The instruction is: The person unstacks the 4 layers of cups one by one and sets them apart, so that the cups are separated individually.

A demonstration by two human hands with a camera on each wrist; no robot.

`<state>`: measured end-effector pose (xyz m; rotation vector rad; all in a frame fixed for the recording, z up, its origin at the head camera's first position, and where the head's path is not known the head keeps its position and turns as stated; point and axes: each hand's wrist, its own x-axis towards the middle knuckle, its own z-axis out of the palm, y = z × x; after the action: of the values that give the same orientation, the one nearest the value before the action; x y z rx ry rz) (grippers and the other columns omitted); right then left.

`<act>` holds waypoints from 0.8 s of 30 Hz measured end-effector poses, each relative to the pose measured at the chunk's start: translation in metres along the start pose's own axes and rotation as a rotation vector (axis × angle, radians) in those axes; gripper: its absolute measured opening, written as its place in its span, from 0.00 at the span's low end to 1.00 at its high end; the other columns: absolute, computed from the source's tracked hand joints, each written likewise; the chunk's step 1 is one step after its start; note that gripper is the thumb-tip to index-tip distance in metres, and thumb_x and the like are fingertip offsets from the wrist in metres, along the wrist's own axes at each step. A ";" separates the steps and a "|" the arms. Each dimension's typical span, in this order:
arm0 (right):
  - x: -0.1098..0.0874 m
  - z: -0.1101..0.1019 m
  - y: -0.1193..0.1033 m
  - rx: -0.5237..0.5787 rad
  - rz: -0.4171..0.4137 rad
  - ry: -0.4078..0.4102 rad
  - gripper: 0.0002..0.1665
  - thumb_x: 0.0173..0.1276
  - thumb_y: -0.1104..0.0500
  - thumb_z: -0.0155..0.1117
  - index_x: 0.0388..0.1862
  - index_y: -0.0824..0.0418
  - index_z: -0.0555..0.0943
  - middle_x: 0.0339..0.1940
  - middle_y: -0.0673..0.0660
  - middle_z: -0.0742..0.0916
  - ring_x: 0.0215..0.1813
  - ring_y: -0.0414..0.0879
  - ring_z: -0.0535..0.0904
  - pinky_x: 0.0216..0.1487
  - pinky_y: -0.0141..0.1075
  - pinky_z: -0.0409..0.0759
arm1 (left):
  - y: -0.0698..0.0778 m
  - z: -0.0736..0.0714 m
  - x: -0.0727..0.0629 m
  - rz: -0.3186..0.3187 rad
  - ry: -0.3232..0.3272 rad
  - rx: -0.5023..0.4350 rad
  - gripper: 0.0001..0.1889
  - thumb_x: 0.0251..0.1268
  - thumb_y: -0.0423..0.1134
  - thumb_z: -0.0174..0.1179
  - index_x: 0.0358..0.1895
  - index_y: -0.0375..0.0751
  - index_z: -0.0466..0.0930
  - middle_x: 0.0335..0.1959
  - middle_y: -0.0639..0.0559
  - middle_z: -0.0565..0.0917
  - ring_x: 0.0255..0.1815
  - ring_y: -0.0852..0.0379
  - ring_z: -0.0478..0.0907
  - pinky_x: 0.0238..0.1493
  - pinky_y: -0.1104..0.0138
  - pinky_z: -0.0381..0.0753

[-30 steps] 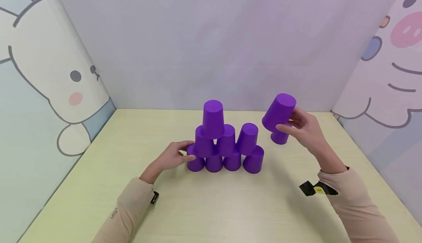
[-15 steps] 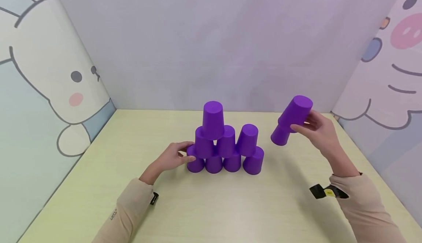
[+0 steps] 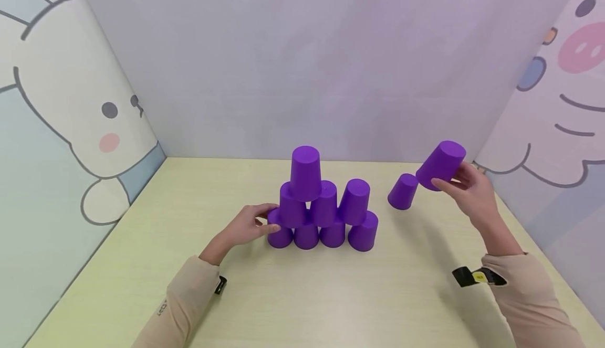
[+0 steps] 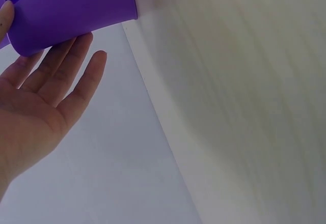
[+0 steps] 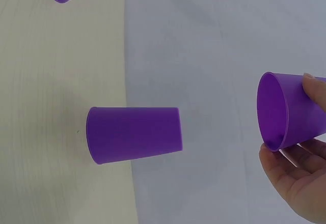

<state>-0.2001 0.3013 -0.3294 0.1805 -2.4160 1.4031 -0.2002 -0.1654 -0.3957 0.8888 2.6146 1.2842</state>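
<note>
Several upside-down purple cups form a stacked pyramid in the head view, with three in the middle row and a single top cup (image 3: 305, 174). My left hand (image 3: 248, 225) holds the bottom-left cup (image 3: 280, 238), thumb on the near side and fingers on the far side; the left wrist view shows those fingers (image 4: 81, 79) nearly straight. To the right, my right hand (image 3: 472, 193) grips another purple cup (image 3: 440, 165) in the air, tilted with its mouth down and to the left. A separate purple cup (image 5: 135, 134) stands mouth down on the table between pyramid and right hand.
The light wooden table (image 3: 312, 295) ends at a pale back wall (image 3: 302, 64). Side panels with cartoon drawings flank it. At the right of the middle row, one cup (image 3: 355, 202) leans slightly.
My right hand has moved right and slightly nearer with its cup, bringing the lone standing cup fully into sight. The left hand and the pyramid have stayed put.
</note>
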 end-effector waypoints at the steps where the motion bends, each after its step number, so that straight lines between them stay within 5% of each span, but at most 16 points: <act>1: 0.000 -0.001 0.002 -0.008 0.012 0.001 0.32 0.59 0.59 0.66 0.62 0.62 0.67 0.42 0.37 0.77 0.44 0.30 0.73 0.42 0.17 0.71 | 0.000 0.000 0.000 -0.002 0.002 0.000 0.24 0.59 0.39 0.61 0.56 0.29 0.71 0.44 0.42 0.81 0.43 0.49 0.77 0.38 0.60 0.78; 17: 0.004 -0.006 0.037 -0.014 0.160 0.052 0.37 0.59 0.53 0.66 0.63 0.67 0.65 0.38 0.36 0.75 0.40 0.26 0.72 0.38 0.17 0.71 | 0.000 0.000 0.000 0.006 0.003 0.002 0.23 0.59 0.40 0.61 0.55 0.32 0.72 0.43 0.45 0.81 0.42 0.52 0.77 0.37 0.63 0.78; 24: 0.007 -0.002 0.055 -0.112 0.266 0.019 0.45 0.60 0.44 0.62 0.67 0.68 0.59 0.53 0.61 0.75 0.41 0.30 0.69 0.37 0.20 0.69 | 0.000 0.000 0.000 0.016 0.004 0.000 0.23 0.59 0.40 0.61 0.55 0.30 0.72 0.44 0.44 0.81 0.43 0.51 0.77 0.37 0.63 0.78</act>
<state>-0.2211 0.3307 -0.3712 -0.1875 -2.5678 1.3620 -0.2007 -0.1653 -0.3960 0.9103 2.6161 1.2915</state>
